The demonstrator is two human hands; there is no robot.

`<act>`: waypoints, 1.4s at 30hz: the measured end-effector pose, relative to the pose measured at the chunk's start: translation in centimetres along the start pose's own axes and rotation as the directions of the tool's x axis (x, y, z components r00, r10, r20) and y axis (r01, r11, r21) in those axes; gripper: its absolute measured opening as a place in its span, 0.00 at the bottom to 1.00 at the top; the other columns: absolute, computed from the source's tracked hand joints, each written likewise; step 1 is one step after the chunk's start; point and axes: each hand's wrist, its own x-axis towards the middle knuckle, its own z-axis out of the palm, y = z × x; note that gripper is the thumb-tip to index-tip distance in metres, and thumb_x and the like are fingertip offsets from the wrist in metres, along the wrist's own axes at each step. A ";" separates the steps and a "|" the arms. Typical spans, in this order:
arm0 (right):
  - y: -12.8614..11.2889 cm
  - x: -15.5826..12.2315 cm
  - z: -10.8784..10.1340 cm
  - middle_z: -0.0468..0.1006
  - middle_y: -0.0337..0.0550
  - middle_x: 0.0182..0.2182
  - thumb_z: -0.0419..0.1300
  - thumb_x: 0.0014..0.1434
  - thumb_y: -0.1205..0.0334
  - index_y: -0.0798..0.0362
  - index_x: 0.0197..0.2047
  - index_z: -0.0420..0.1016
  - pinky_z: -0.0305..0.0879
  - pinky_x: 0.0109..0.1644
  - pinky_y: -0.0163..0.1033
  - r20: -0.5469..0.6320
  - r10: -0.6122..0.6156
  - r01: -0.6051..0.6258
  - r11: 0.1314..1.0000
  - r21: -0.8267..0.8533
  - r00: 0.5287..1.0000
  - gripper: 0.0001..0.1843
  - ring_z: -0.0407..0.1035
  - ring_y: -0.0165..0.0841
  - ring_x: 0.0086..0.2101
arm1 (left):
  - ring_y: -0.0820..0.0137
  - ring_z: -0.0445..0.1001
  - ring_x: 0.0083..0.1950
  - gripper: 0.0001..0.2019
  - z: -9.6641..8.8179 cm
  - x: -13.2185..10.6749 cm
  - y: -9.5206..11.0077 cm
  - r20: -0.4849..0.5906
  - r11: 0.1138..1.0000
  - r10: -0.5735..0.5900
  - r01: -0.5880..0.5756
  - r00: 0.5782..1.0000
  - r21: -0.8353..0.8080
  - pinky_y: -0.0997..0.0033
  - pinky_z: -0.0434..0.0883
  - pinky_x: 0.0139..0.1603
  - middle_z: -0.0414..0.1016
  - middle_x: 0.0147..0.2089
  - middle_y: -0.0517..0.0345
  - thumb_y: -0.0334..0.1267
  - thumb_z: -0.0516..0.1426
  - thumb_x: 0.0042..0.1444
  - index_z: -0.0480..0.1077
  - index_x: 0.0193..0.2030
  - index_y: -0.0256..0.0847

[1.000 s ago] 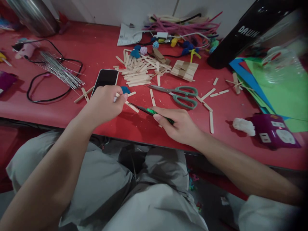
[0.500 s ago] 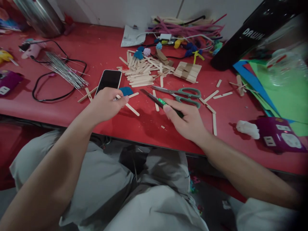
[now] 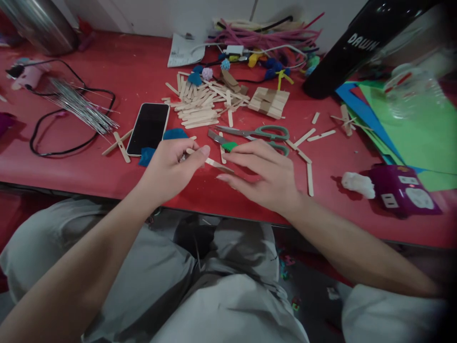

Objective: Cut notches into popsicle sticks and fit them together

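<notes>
My left hand [image 3: 180,164] is closed in a pinch on a wooden craft stick [image 3: 217,165], whose free end points right and down. Just beyond that end is my right hand [image 3: 262,171], its thumb held apart from the fingers. A utility knife with a green part [image 3: 228,146] shows past these fingertips, blade to the upper left; its handle is hidden behind the fingers. Green-handled scissors [image 3: 264,132] lie right behind the knife. Blue pieces [image 3: 174,134] and a phone [image 3: 148,128] lie by my left hand.
A pile of craft sticks [image 3: 200,107] lies at mid-table, a flat stick panel [image 3: 269,101] beside it. Metal wires [image 3: 80,107] and a black cord are at left. A black bottle [image 3: 342,47], coloured paper [image 3: 407,128] and a purple box [image 3: 403,190] are at right.
My right hand has moved left toward the stick, its thumb lifting off the knife. The stick in my left hand has turned to point right, and a second blue piece shows by the phone.
</notes>
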 end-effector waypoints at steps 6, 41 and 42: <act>0.2 -0.3 0.7 0.78 0.43 0.29 0.60 0.64 0.64 0.50 0.32 0.75 0.70 0.38 0.40 0.002 -0.032 0.032 0.999 -0.038 0.999 0.07 0.70 0.33 0.31 | 0.76 0.51 0.23 0.19 2.0 0.0 0.6 0.016 0.999 0.016 -0.017 1.000 0.046 0.69 0.51 0.24 0.50 0.19 0.66 0.41 0.53 0.59 0.55 0.19 0.41; 1.4 0.2 0.7 0.77 0.38 0.30 0.71 0.54 0.58 0.54 0.32 0.76 0.72 0.40 0.34 0.321 0.592 -0.545 0.245 0.802 0.739 0.11 0.72 0.27 0.31 | 0.77 0.57 0.23 0.18 3.2 -0.7 -0.3 0.124 0.982 0.188 -0.187 0.974 -0.018 0.73 0.54 0.25 0.59 0.22 0.66 0.45 0.49 0.67 0.62 0.27 0.40; 1.5 0.1 0.6 0.77 0.37 0.29 0.70 0.55 0.58 0.54 0.33 0.76 0.72 0.40 0.34 0.335 0.575 -0.545 0.239 0.803 0.746 0.10 0.72 0.26 0.31 | 0.77 0.57 0.23 0.17 3.0 -0.6 -0.3 0.103 0.979 0.202 -0.199 0.974 -0.037 0.73 0.55 0.25 0.59 0.22 0.66 0.44 0.49 0.67 0.63 0.27 0.39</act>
